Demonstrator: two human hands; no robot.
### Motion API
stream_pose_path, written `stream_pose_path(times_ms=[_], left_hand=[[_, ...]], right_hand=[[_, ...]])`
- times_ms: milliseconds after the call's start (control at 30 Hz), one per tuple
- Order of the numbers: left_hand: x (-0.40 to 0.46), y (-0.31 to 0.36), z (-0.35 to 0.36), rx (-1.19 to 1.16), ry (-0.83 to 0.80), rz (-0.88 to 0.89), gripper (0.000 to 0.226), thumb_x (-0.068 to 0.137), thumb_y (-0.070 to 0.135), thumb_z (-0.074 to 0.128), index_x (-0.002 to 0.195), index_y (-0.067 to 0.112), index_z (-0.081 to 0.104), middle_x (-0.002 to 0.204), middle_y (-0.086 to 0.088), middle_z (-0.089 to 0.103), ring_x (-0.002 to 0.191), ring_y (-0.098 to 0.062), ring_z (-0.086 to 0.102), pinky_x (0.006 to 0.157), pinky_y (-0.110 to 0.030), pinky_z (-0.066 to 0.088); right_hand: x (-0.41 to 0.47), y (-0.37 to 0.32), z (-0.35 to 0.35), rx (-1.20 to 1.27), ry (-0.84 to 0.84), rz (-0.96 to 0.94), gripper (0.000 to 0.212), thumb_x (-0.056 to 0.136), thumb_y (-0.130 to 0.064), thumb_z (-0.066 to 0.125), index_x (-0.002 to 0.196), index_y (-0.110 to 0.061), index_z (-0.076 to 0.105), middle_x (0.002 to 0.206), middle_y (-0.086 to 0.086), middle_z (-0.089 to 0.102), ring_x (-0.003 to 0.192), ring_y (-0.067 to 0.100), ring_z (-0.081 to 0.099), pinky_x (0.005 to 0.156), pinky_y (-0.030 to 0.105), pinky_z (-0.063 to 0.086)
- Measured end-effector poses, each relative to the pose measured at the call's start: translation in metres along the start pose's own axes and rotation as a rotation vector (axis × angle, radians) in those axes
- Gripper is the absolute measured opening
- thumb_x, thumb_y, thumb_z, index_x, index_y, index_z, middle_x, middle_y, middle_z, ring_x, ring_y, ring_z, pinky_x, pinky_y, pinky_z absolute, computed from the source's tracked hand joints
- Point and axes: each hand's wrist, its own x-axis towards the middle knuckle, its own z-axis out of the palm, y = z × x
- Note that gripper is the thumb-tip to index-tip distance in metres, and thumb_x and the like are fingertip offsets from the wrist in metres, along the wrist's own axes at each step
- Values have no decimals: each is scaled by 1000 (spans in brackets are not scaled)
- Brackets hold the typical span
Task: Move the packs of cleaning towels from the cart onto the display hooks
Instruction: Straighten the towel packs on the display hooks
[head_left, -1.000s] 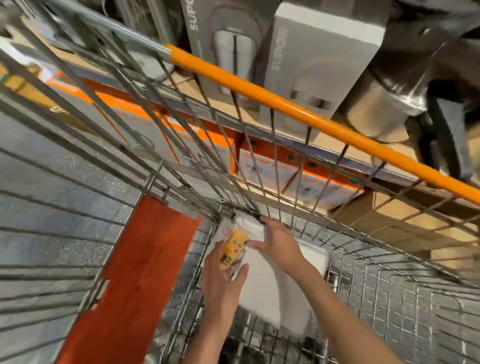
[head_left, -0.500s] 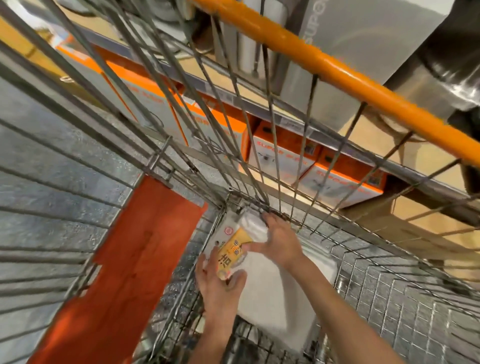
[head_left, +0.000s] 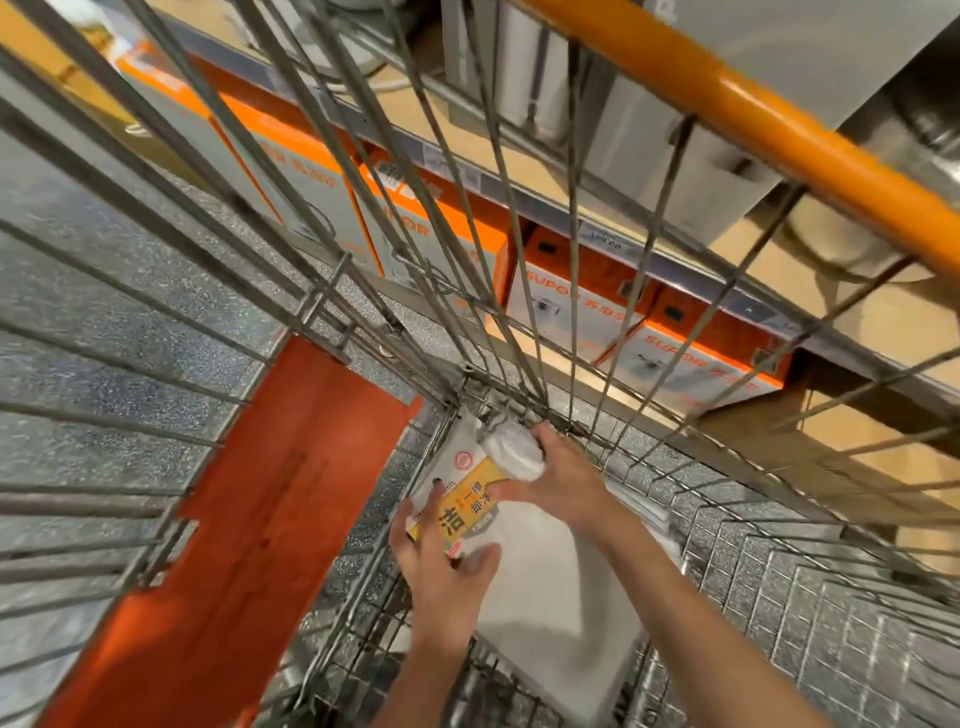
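Deep in the far corner of the wire cart (head_left: 779, 597) lies a white pack of cleaning towels (head_left: 550, 597) with a yellow and white label (head_left: 465, 506). My left hand (head_left: 441, 577) reaches down and holds the pack's labelled near end between spread fingers and thumb. My right hand (head_left: 563, 475) grips the pack's rolled top end against the cart's corner. More flat white packs seem to lie under it at the right. No display hooks are in view.
The cart's orange handle bar (head_left: 779, 119) crosses the top right. An orange flap (head_left: 249, 545) hangs at the cart's left. Beyond the wires stand store shelves with orange and white boxes (head_left: 587, 306) and grey boxes (head_left: 675, 156). Speckled grey floor lies at the left.
The view has leaned closer and lower into the cart. Both hands have stayed on the pack in the corner, the left hand sliding slightly further up onto its label.
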Motion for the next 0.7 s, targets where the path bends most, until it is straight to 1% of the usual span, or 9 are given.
stream_pose_path(times_ms=[100,167,233,300,367,467,533,600,700], left_hand=[[0,-2,2,4,9,14,89,64,-14,77,131,31,41,147,-4,5,122,-19,35,71,-2,46],[-1,-2,2,4,2,7,90,64,-14,77,132,30,40,147,-5,5,125,-22,36,70,-3,46],[-3,1,1,9,0,0,90,64,-12,78,131,34,37,147,-4,5,120,-10,30,68,-2,45],[-7,2,1,19,0,5,90,65,-11,76,133,33,37,147,-3,5,108,3,27,66,-2,45],[-10,6,0,32,3,-7,90,67,-9,74,138,30,36,147,1,4,108,-2,31,67,-7,45],[-15,13,-1,49,3,15,89,66,-10,73,140,23,36,148,-8,5,115,-20,37,76,-18,44],[-19,25,-4,59,-13,34,87,67,-12,73,139,20,36,147,-12,9,114,-23,40,77,-14,43],[-25,35,-7,34,3,107,84,66,-14,74,136,16,37,144,-20,15,114,-25,42,80,-10,44],[-39,60,-15,38,14,183,81,70,-8,76,135,21,36,146,-19,13,121,-23,35,77,4,39]], right_hand=[[-4,-4,-1,56,-3,-7,74,57,-48,85,113,-24,42,111,-4,63,99,21,60,83,38,49],[-6,-8,-2,84,-15,-3,77,57,-45,86,116,-23,41,110,-4,63,99,20,60,85,40,50],[-9,-10,-3,75,-36,-12,84,59,-44,86,126,-18,42,120,-3,61,109,20,58,93,41,48],[-13,-12,-5,35,-59,-34,92,62,-46,83,137,-14,40,133,-1,56,120,20,53,100,40,45],[-18,-14,-7,-2,-66,-76,92,66,-47,80,140,-15,37,139,1,51,124,22,50,102,41,43],[-30,-17,-12,-14,-33,-100,91,69,-48,78,143,-18,34,141,0,49,126,22,48,104,42,41],[-40,-18,-15,49,-10,-100,91,68,-49,78,143,-20,35,139,0,52,125,22,50,102,44,42],[-55,-21,-21,116,16,-103,88,66,-51,78,140,-23,39,134,-3,56,122,20,52,101,44,43],[-84,-26,-31,258,65,-114,64,62,-50,81,117,-35,53,112,-13,66,105,13,61,93,45,48]])
